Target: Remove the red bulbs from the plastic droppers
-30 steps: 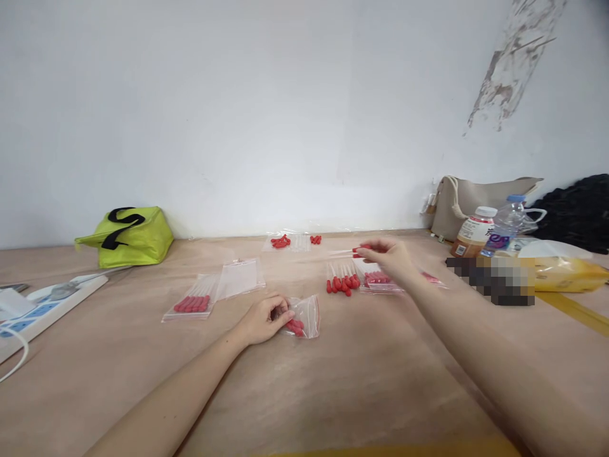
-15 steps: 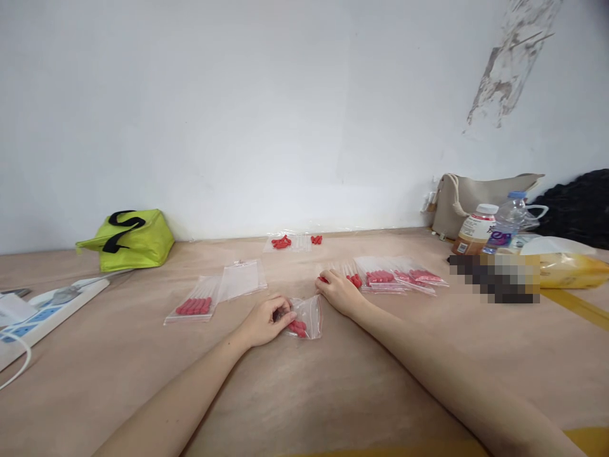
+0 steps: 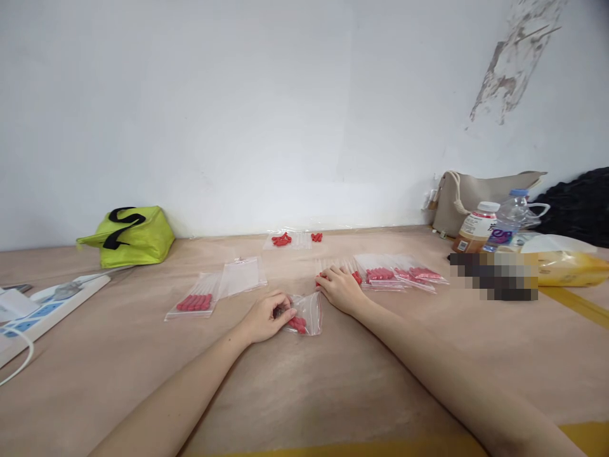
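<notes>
My left hand [image 3: 267,317] is closed on the edge of a clear zip bag [image 3: 311,312], thumb on top. Several red pieces [image 3: 297,325] lie inside the bag, partly covered by the thumb. My right hand [image 3: 341,289] rests palm down over a row of red-tipped sticks [image 3: 356,278], its fingers curved and slightly apart. Those fingers hide part of the row, and nothing shows gripped in them. To the right are overlapping zip bags [image 3: 380,273] of red-tipped sticks. A filled zip bag [image 3: 194,303] lies at left, beside a flat bag without red pieces [image 3: 242,277].
Red pieces [image 3: 281,239] lie on a clear bag near the wall, with a small bunch [image 3: 316,237] beside it. A lime bag [image 3: 136,238] and a power strip [image 3: 52,314] sit left. Bottles [image 3: 477,227], a beige bag [image 3: 459,197] and a yellow packet [image 3: 571,270] stand right.
My right hand's fingers have spread a little and shifted slightly over the row of sticks. My left hand keeps its hold on the zip bag. The view has tilted very slightly.
</notes>
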Tool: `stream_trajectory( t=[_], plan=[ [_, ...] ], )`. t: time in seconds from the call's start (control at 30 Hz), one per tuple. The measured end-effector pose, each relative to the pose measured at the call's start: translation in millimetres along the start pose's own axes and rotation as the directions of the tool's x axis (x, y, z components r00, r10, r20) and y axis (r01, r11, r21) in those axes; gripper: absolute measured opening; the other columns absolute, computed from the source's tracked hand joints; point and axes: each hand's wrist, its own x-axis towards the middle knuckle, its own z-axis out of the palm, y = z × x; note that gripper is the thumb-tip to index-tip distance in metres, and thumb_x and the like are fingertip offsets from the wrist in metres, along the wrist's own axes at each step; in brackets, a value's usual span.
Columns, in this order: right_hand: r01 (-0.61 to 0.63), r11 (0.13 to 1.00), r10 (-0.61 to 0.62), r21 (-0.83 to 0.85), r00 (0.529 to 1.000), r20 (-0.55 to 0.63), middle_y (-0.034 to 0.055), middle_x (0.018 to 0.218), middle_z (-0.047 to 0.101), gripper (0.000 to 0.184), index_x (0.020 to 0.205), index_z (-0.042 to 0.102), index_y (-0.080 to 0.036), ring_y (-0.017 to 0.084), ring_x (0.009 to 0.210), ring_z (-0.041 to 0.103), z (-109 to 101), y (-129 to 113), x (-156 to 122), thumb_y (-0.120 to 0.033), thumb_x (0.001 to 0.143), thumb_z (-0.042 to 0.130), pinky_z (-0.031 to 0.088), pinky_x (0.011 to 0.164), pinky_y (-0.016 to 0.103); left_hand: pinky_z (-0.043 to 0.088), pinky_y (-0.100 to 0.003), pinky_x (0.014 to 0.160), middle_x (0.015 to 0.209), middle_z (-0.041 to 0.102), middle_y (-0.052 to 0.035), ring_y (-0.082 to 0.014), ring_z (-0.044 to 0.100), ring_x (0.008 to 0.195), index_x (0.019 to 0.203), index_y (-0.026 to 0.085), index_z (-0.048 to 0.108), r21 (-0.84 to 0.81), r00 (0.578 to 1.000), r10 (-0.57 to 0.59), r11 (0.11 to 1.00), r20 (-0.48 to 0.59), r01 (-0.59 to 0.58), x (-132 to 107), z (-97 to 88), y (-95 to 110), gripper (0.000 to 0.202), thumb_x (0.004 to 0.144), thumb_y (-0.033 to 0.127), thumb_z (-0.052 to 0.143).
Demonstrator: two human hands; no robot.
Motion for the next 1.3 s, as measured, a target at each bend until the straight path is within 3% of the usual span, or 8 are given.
stream_trajectory(
  t=[0.27, 0.37, 0.53, 0.77, 0.87, 1.0, 1.17, 1.3],
  plan=[
    [-0.099, 0.976, 0.131, 0.196, 0.979, -0.155, 0.0075, 0.083, 0.06, 0.018, 0.085, 0.061, -0.018, 0.018, 0.082, 0.05, -18, 2, -11, -0.025, 0.084, 0.045, 0.03, 0.073, 0.031, 0.043, -0.026, 0.069, 0.08, 0.057, -0.0032, -0.0148, 0.052, 0.076, 0.072, 0.017, 0.054, 0.005, 0.999, -0.003, 1.0, -0.032, 0.003, -1, -1.7, 2, 0.023, 0.082, 0.035, 0.045],
    [-0.135, 0.894, 0.209, 0.427, 0.969, -0.131, 0.0027, 0.071, 0.059, 0.009, 0.074, 0.06, -0.017, 0.014, 0.07, 0.051, -24, -2, -23, -0.017, 0.075, 0.051, 0.034, 0.068, 0.027, 0.043, -0.025, 0.068, 0.084, 0.059, -0.0027, -0.0141, 0.054, 0.076, 0.078, 0.017, 0.055, -0.061, 1.0, -0.018, 0.998, 0.019, 0.019, -2, -3.6, 0, 0.019, 0.083, 0.032, 0.044],
    [-0.012, 0.738, 0.102, 0.675, 0.99, -0.094, 0.0009, 0.071, 0.063, 0.01, 0.073, 0.065, -0.019, 0.013, 0.071, 0.053, -30, -16, -40, -0.016, 0.071, 0.055, 0.038, 0.071, 0.026, 0.043, -0.029, 0.08, 0.103, 0.059, -0.0048, -0.0171, 0.055, 0.091, 0.091, 0.018, 0.055, -0.119, 0.993, 0.056, 0.992, 0.1, -0.044, -5, -5.6, -5, 0.017, 0.075, 0.022, 0.052],
    [0.023, 0.646, -0.071, 0.763, 0.997, 0.031, -0.0015, 0.067, 0.062, 0.018, 0.072, 0.066, -0.018, 0.01, 0.061, 0.052, -28, -25, -24, -0.013, 0.076, 0.049, 0.038, 0.065, 0.022, 0.038, -0.034, 0.092, 0.112, 0.056, -0.0065, -0.0194, 0.051, 0.103, 0.106, 0.019, 0.052, -0.116, 0.988, 0.093, 0.99, 0.127, -0.078, -6, -3.8, -4, 0.034, 0.072, 0.018, 0.053],
    [-0.008, 0.592, -0.089, 0.806, 0.993, 0.076, -0.0033, 0.063, 0.057, 0.01, 0.074, 0.064, -0.016, 0.008, 0.056, 0.047, -25, -26, -21, -0.021, 0.074, 0.056, 0.034, 0.053, 0.018, 0.039, -0.035, 0.092, 0.112, 0.056, -0.0062, -0.0199, 0.051, 0.102, 0.108, 0.02, 0.051, -0.092, 0.99, 0.072, 0.994, 0.12, -0.061, -7, -2.1, -4, 0.036, 0.073, 0.025, 0.055],
    [-0.078, 0.557, -0.061, 0.827, 0.989, 0.134, -0.0042, 0.062, 0.053, 0.021, 0.076, 0.063, -0.016, 0.007, 0.056, 0.045, -23, -29, -24, -0.035, 0.069, 0.063, 0.032, 0.051, 0.017, 0.041, -0.034, 0.089, 0.11, 0.057, -0.0059, -0.0195, 0.052, 0.1, 0.108, 0.021, 0.051, -0.068, 0.994, 0.068, 0.996, 0.087, -0.063, -7, 0.2, -5, 0.037, 0.075, 0.034, 0.056],
    [-0.124, 0.594, -0.014, 0.795, 0.986, 0.164, -0.0022, 0.068, 0.057, 0.027, 0.079, 0.065, -0.017, 0.01, 0.061, 0.049, -27, -34, -25, -0.04, 0.065, 0.067, 0.036, 0.055, 0.019, 0.042, -0.034, 0.086, 0.108, 0.058, -0.0057, -0.0197, 0.052, 0.098, 0.107, 0.022, 0.053, -0.039, 0.997, 0.039, 0.999, 0.061, -0.036, -6, 1.1, -2, 0.034, 0.078, 0.039, 0.052],
    [-0.053, 0.657, -0.002, 0.752, 0.997, 0.072, 0.001, 0.083, 0.061, 0.019, 0.083, 0.064, -0.019, 0.012, 0.074, 0.053, -31, -40, -26, -0.032, 0.07, 0.062, 0.038, 0.065, 0.021, 0.04, -0.035, 0.09, 0.113, 0.056, -0.0066, -0.0202, 0.051, 0.104, 0.11, 0.021, 0.051, -0.032, 0.996, 0.055, 0.998, 0.064, -0.053, -6, 1.1, -1, 0.036, 0.078, 0.039, 0.053]
  ],
)
